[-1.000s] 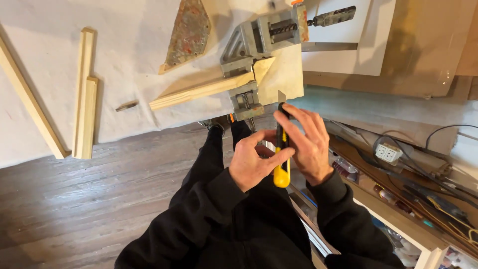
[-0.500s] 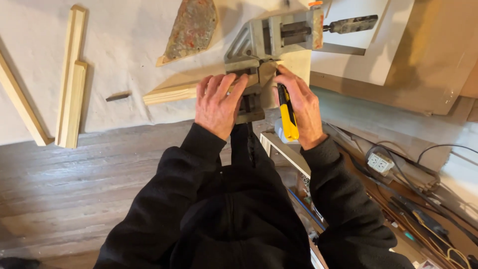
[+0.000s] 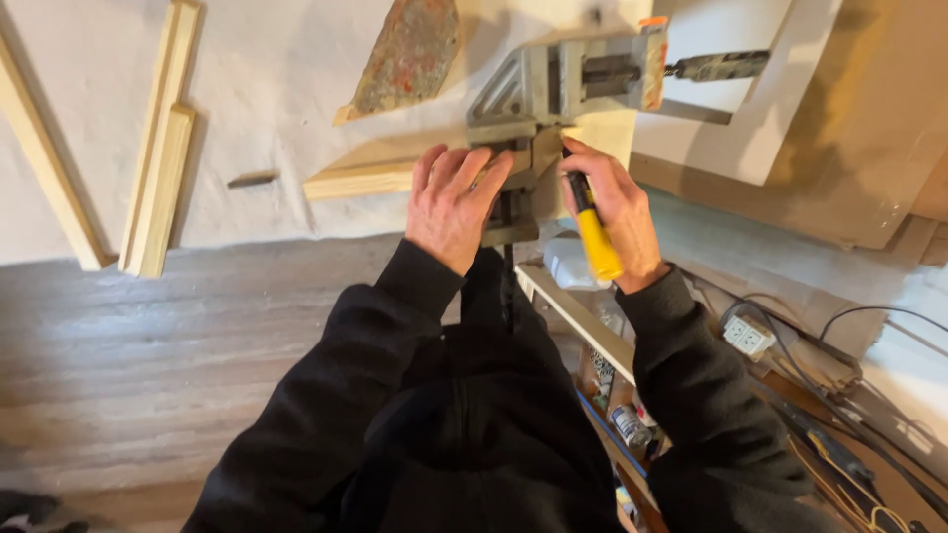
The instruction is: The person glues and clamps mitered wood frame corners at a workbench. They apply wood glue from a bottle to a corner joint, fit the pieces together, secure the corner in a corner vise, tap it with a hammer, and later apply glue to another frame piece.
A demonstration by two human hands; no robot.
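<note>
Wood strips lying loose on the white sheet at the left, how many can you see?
3. One long strip runs diagonally along the far left edge; two more lie side by side right of it, a longer strip and a shorter strip. Others may lie outside the view.

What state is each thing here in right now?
Left hand: flat, pressing on the clamped wood.
Right hand: gripping the yellow-handled tool.
Corner clamp: shut on the wooden strip.
Loose wooden strips: lying flat, untouched.

White bench (image 3: 276, 79), corner clamp (image 3: 553, 89), wood strips (image 3: 158, 178)
</note>
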